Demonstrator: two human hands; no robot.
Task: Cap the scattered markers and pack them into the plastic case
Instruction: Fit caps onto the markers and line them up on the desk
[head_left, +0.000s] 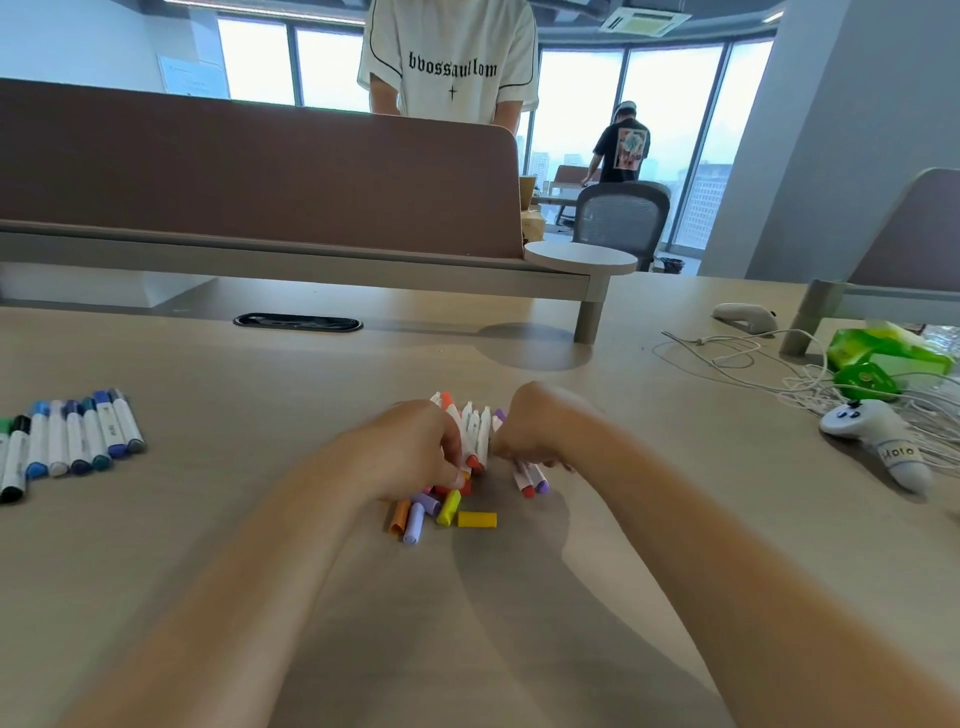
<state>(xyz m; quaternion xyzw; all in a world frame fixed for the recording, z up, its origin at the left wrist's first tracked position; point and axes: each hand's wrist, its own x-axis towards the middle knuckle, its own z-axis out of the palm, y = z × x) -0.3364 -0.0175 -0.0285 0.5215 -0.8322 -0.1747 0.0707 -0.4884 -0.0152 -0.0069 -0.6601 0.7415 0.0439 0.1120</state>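
Note:
A bunch of white-bodied markers (475, 428) lies on the wooden table (260, 519) in the middle, between my two hands. My left hand (410, 447) has its fingers curled round the bunch from the left. My right hand (530, 431) curls round markers on the right; two of them (532, 480) with red and purple ends stick out below it. Loose caps lie just in front: orange (399, 517), lilac (414, 524), yellow (477, 519) and another yellow (449, 508). At the far left lies a row of capped blue and green markers (72, 441). No plastic case is visible.
A brown desk divider (260, 171) and shelf run along the back. White controllers (878, 441) (744, 317), tangled white cables (810, 384) and a green packet (883, 348) sit at the right. Two people stand beyond the divider. A cable slot (297, 322) is set in the table.

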